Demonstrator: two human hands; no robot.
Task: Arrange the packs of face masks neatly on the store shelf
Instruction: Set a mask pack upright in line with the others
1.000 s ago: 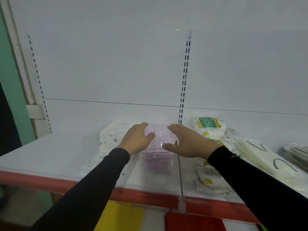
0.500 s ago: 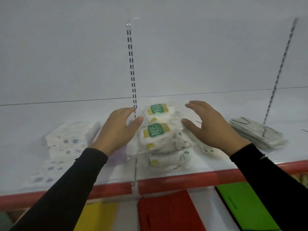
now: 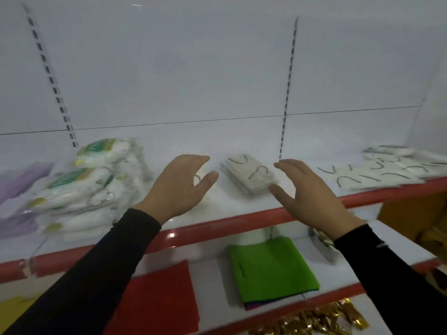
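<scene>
Grey mask stack (image 3: pixel 249 176) sits between the empty, spread left hand (image 3: pixel 176 187) and right hand (image 3: pixel 307 192); uneven squeezing could topple it.

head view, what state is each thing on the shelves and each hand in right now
left hand: open, holds nothing
right hand: open, holds nothing
small grey stack of face masks with black ear loops: lies askew between the hands, untouched
green-labelled white mask packs: piled unevenly
white masks with black loops at far right: spread loosely
folded green cloth: flat on lower shelf
</scene>
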